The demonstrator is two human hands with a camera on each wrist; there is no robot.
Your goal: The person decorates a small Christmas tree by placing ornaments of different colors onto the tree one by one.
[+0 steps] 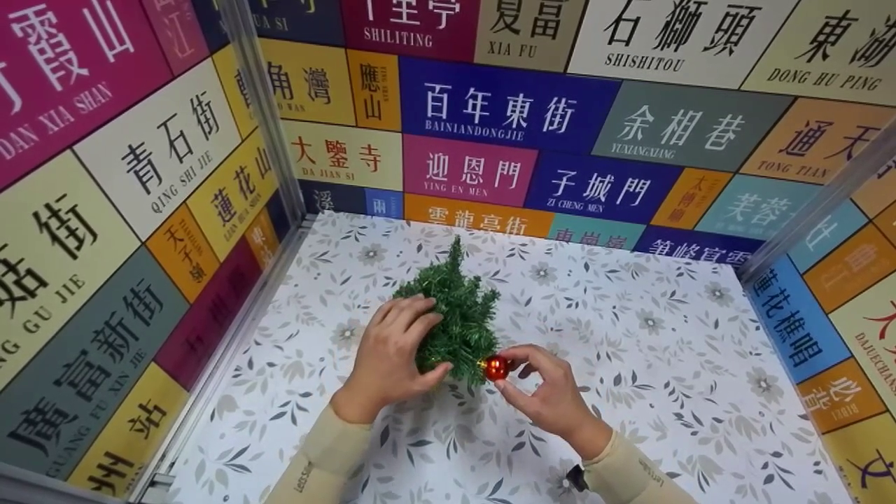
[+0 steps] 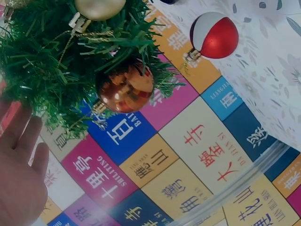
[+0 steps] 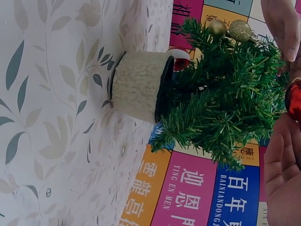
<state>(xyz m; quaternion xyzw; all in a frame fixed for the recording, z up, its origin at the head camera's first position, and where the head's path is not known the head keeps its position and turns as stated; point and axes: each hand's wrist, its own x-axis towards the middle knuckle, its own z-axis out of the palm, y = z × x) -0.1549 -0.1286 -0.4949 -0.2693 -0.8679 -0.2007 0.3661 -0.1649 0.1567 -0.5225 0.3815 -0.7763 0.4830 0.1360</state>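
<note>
A small green Christmas tree (image 1: 458, 315) stands on the table. My left hand (image 1: 399, 343) rests against its left side, fingers spread and loosely bent on the branches. With thumb and forefinger my right hand (image 1: 549, 392) pinches a shiny red ball ornament (image 1: 497, 367), its gold cap towards the lower right branches. In the left wrist view, a copper-coloured ball (image 2: 126, 89) and a pale gold ball (image 2: 99, 7) hang on the tree, and a red-and-white ball (image 2: 215, 35) appears beyond the branches. The right wrist view shows the tree's cream, knitted-looking pot (image 3: 141, 84) and a glittery gold ball (image 3: 240, 31).
A white tabletop with a leaf pattern (image 1: 630, 315) surrounds the tree. Panels with coloured place-name signs (image 1: 469, 168) wall in the back and both sides. A metal corner post (image 1: 269, 119) stands at the back left. A small black object (image 1: 576, 479) is by the right wrist.
</note>
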